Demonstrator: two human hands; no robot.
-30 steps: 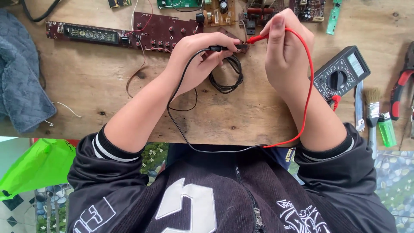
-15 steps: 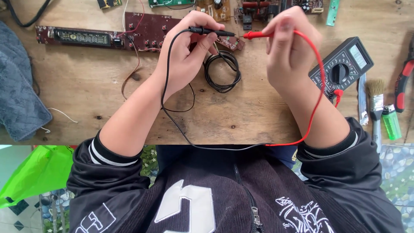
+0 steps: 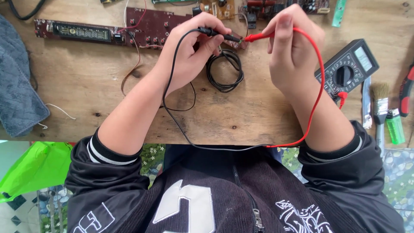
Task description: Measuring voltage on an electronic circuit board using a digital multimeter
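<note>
Two hands work over a big wooden table point(image 3: 258, 116). On it lies a long dark red circuit board point(image 3: 142, 31), and a black meter point(image 3: 348, 69) sits to the right. The left hand point(image 3: 189, 51) is closed around a black probe point(image 3: 217, 33). The right hand point(image 3: 293, 51) is closed around a red probe point(image 3: 258, 37). Both probe tips meet just above a small loop of black wire point(image 3: 225, 71), near the board's right end.
</note>
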